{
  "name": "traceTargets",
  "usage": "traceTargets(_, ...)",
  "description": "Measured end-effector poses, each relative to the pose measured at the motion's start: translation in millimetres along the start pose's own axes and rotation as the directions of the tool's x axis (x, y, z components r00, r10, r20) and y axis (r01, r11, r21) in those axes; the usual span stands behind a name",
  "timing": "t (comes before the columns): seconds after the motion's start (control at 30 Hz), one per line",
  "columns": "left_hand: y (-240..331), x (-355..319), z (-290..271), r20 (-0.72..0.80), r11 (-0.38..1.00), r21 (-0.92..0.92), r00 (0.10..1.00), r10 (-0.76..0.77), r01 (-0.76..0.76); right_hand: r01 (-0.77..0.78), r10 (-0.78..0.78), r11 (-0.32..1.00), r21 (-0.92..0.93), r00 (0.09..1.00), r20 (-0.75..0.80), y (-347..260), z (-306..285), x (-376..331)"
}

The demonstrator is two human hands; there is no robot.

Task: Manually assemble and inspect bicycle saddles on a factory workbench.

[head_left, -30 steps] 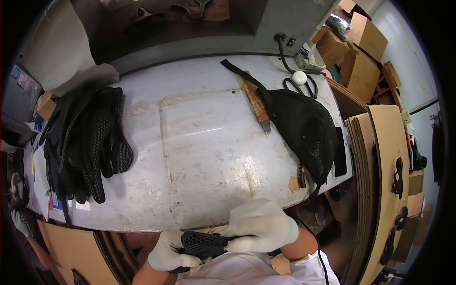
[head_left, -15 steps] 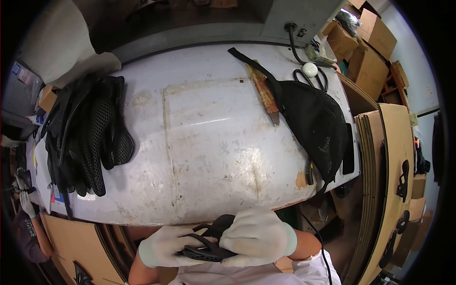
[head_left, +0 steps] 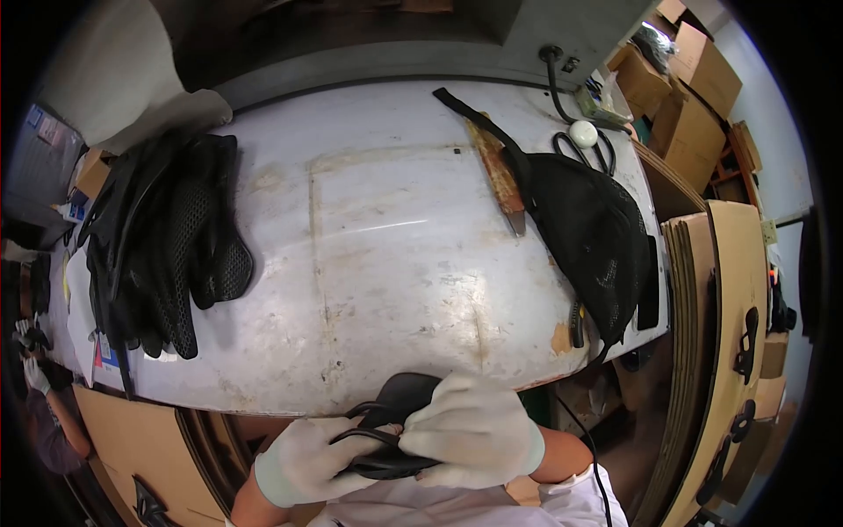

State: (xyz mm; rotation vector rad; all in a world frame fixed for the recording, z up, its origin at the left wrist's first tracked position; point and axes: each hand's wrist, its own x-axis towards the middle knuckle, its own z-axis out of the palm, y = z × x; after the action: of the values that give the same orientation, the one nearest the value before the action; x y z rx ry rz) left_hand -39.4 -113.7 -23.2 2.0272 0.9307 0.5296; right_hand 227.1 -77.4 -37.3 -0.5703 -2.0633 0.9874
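Note:
At the table's near edge, both my hands wear white gloves and grip a black, flexible piece with thin curved straps, sandal-like in look. My left hand closes on its strap side, fingers partly hidden behind it. My right hand wraps over its other side, covering much of it. One flat, rounded end of the piece sticks up between the hands, over the edge of the white table. I cannot make out exactly what kind of thing it is.
A pile of black mesh pieces lies at the left. At the right are a black mesh bag-like piece, a rusty blade, and black-handled scissors beside a white ball. Cardboard sheets stand right; a co-worker's gloved hand shows far left.
The black piece has tilted up, so more of its flat rounded end shows above my hands. Both hands keep hold of it. The view has shifted slightly.

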Motion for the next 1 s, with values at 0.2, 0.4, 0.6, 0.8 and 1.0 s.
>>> traceTargets(0.2, 26, 7, 10, -0.03, 0.961, 0.107, 0.967, -0.253, 0.254, -0.187, 0.181, 0.977, -0.107, 0.981, -0.067, -9, 6, 14)
traceTargets(0.4, 27, 10, 7, -0.023, 0.981, 0.003, 0.98, -0.195, 0.195, -0.297, 0.254, 0.941, -0.162, 0.937, -0.239, -12, 21, 5)
traceTargets(0.6, 27, 7, 4, -0.016, 0.974, 0.051, 0.975, -0.22, 0.22, -0.273, 0.237, 0.954, -0.127, 0.942, -0.239, -10, 21, 9)
traceTargets(0.8, 24, 6, 10, -0.041, 0.966, 0.008, 0.965, -0.258, 0.259, -0.268, 0.243, 0.955, -0.13, 0.953, -0.18, -10, 19, 6)
traceTargets(1.0, 27, 6, 8, -0.114, 0.97, -0.016, 0.964, -0.242, 0.241, -0.254, 0.219, 0.961, -0.106, 0.94, -0.26, -12, 28, 6)
